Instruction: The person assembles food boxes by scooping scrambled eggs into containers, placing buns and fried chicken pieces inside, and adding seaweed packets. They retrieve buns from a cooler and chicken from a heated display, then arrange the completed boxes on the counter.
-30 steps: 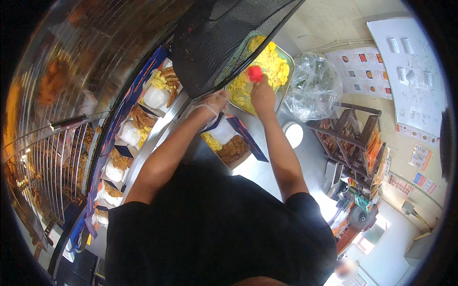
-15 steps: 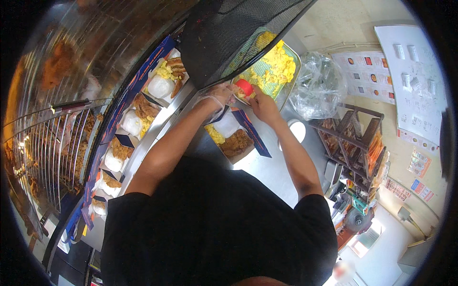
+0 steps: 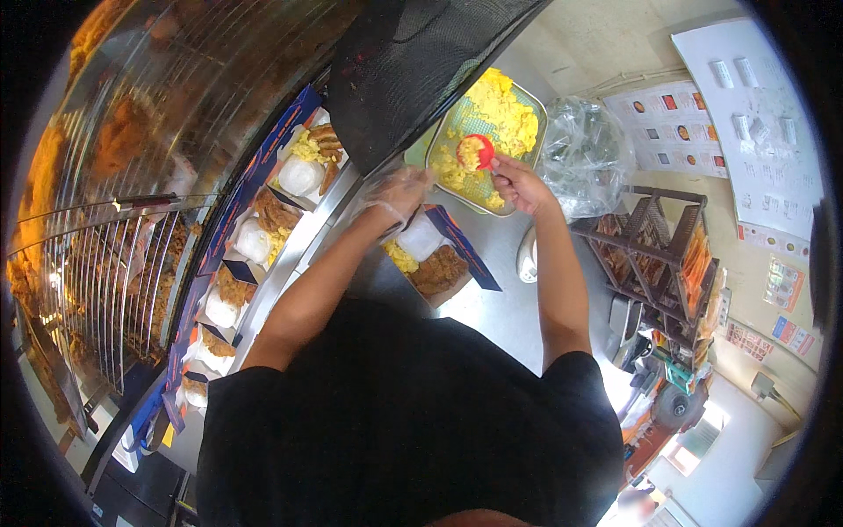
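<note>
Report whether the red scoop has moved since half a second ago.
Yes: the red scoop has shifted right, farther from the left edge of the metal tray.

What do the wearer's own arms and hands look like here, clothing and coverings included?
The person wears a plain black shirt with short, loose sleeves; both forearms are uncovered below them. The left hand has a loose, clear plastic glove, wrinkled around the wrist. No glove can be made out on the right hand.
</note>
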`<state>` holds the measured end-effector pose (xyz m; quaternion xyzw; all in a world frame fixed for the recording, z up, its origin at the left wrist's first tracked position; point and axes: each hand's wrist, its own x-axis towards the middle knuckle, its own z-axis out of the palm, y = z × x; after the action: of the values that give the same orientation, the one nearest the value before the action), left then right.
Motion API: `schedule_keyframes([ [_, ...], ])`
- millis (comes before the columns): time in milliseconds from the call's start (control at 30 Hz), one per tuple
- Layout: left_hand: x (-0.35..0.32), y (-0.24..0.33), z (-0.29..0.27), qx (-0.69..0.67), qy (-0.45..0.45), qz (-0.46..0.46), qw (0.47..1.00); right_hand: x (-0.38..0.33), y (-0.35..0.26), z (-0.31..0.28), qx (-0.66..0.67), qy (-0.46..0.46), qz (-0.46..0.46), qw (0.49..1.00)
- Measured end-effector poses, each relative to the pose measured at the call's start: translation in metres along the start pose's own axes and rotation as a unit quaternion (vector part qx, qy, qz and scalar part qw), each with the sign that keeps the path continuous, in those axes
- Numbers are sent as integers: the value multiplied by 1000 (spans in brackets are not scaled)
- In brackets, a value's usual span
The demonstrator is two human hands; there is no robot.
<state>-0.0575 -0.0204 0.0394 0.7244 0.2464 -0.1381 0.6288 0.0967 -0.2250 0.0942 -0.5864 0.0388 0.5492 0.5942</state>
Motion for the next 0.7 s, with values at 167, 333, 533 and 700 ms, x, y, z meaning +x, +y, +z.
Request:
schedule_keyframes([
  [167,-1,-22,-6,55,10,-16,998,-5,-4,-4,-127,85,-77,985],
  [333,15,-5,4,4,22,-11,1000,20,27,-13,-711,309,-220,592],
  [533,27,6,4,-15,16,-58,998,1,50,70,-700,203,-171,663],
  [700,39,5,1,237,47,5,970,42,46,30,-459,111,-170,865],
])
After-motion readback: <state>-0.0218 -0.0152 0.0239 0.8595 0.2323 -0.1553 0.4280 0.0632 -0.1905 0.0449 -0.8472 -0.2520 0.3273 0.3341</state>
